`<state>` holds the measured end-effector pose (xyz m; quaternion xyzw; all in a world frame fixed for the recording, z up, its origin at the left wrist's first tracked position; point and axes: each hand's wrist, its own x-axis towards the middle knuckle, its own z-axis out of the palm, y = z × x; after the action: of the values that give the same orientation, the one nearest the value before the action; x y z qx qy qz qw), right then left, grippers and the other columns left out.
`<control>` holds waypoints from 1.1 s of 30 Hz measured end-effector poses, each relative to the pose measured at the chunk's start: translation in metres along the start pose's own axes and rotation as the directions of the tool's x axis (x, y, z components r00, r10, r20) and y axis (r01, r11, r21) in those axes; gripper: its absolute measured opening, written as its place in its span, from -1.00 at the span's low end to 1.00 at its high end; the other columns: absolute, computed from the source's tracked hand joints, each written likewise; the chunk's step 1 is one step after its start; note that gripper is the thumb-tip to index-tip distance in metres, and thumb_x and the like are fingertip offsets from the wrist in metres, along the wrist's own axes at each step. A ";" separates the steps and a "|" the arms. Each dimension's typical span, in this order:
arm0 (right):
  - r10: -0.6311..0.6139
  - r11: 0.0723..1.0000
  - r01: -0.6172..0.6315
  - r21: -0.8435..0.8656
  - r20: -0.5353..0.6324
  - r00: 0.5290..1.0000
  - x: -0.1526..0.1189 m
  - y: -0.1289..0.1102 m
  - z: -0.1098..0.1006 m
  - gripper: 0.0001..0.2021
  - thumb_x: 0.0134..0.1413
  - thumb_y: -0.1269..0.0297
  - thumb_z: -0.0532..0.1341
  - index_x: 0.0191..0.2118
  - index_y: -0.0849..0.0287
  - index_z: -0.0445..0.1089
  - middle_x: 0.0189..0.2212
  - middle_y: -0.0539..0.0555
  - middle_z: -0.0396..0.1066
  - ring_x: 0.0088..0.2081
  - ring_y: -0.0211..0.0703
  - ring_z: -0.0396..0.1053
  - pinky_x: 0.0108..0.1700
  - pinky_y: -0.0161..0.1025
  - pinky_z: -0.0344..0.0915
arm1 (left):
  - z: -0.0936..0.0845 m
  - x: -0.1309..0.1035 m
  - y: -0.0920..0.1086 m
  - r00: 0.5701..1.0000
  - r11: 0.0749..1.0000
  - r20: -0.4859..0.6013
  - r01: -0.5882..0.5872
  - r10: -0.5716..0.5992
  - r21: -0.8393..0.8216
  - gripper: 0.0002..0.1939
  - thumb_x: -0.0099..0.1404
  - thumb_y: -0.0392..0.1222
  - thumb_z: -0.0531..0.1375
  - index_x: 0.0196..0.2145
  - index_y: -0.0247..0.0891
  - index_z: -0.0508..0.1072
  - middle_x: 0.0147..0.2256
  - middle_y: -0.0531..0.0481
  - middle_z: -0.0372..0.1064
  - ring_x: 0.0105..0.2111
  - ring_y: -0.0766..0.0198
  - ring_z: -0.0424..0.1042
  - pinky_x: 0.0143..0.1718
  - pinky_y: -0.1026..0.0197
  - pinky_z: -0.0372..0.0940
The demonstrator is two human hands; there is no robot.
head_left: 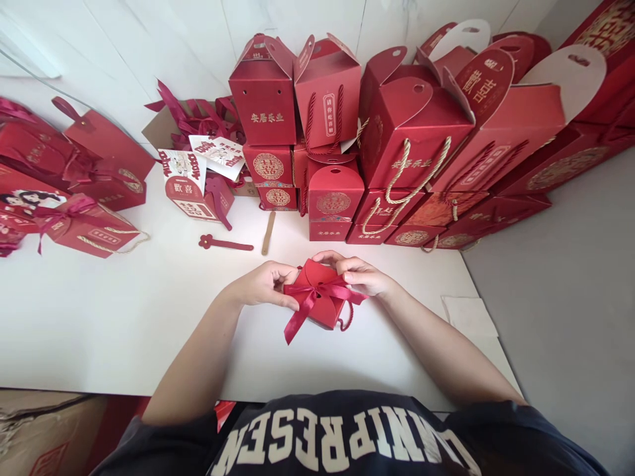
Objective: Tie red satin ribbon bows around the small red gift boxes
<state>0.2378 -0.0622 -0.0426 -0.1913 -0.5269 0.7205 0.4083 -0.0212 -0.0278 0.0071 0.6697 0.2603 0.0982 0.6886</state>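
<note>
A small red gift box (pixel 323 312) is held just over the white table, its top tied with a dark red satin ribbon bow (pixel 306 301). My left hand (pixel 270 284) grips the box's left side, thumb at the front near the bow. On the other side, my right hand (pixel 360 272) has its fingers round the far right edge, with thumb and forefinger on the ribbon. One ribbon tail hangs toward me, and a twisted red cord loop sticks out at the lower right. Beyond my left hand lie a red flower-ended strap (pixel 225 244) and a brown strip (pixel 268 233).
Stacked red gift boxes (pixel 332 198) line the wall at the back and right. An open carton (pixel 156 125) holds ribbons, with printed cards (pixel 218 155) on it. Ribboned red boxes (pixel 99 231) stand at the left. A white paper (pixel 469 316) lies at the right edge.
</note>
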 end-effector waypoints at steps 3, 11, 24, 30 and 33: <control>0.007 1.000 -0.007 0.004 0.007 1.000 0.001 0.002 -0.001 -0.56 0.01 -0.01 0.34 -0.62 0.20 0.26 0.15 0.12 0.22 0.20 0.07 0.18 0.18 0.01 0.15 | -0.001 0.003 -0.003 1.000 1.000 0.017 -0.006 0.006 -0.007 -0.49 0.01 -0.11 0.41 -0.57 -0.25 0.08 -0.53 0.16 0.07 -0.55 0.45 0.05 -0.53 0.34 0.04; 0.017 0.981 -0.033 -0.191 -0.084 0.996 -0.002 -0.019 0.000 -0.70 0.16 -0.01 0.22 -0.30 0.14 0.46 0.12 0.15 0.30 0.15 0.02 0.26 0.18 -0.01 0.15 | -0.006 -0.001 -0.005 1.000 0.998 -0.024 -0.008 0.007 -0.058 -0.58 0.09 -0.08 0.37 -0.56 -0.28 0.18 -0.62 0.17 0.16 -0.64 0.46 0.13 -0.59 0.35 0.02; 0.208 0.738 -0.403 -0.541 -0.386 0.899 -0.045 -0.053 0.030 -0.58 0.24 -0.07 0.11 -0.49 0.17 0.29 -0.58 -0.06 0.30 -0.49 -0.26 0.24 -0.36 -0.28 0.13 | 0.005 -0.005 0.013 0.999 1.000 -0.048 -0.005 0.006 0.009 -0.57 0.30 0.04 0.18 -0.57 -0.34 0.40 -0.72 0.03 0.30 -0.69 0.42 0.21 -0.61 0.34 0.06; 0.237 0.857 -0.332 -0.394 -0.270 0.933 -0.050 -0.050 0.033 -0.61 0.23 0.05 0.19 -0.53 0.21 0.30 -0.60 -0.04 0.33 -0.50 -0.30 0.25 -0.34 -0.30 0.13 | 0.016 0.003 0.009 0.950 0.993 -0.291 0.115 -0.109 0.003 -0.51 0.26 -0.07 0.21 -0.72 -0.29 0.18 -0.80 0.12 0.18 -0.81 0.50 0.11 -0.77 0.42 -0.04; 0.253 0.870 -0.324 -0.372 -0.229 0.940 -0.053 -0.046 0.029 -0.62 0.25 0.09 0.18 -0.52 0.22 0.35 -0.57 0.01 0.41 -0.46 -0.28 0.31 -0.32 -0.30 0.16 | 0.016 0.007 0.000 0.941 0.991 -0.310 0.125 -0.134 -0.048 -0.54 0.22 -0.07 0.22 -0.73 -0.28 0.20 -0.82 0.13 0.17 -0.85 0.47 0.13 -0.83 0.42 -0.03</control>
<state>0.2664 -0.1168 0.0023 -0.4099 -0.5921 0.6297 0.2914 -0.0073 -0.0383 0.0055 0.6174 0.4080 0.1611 0.6530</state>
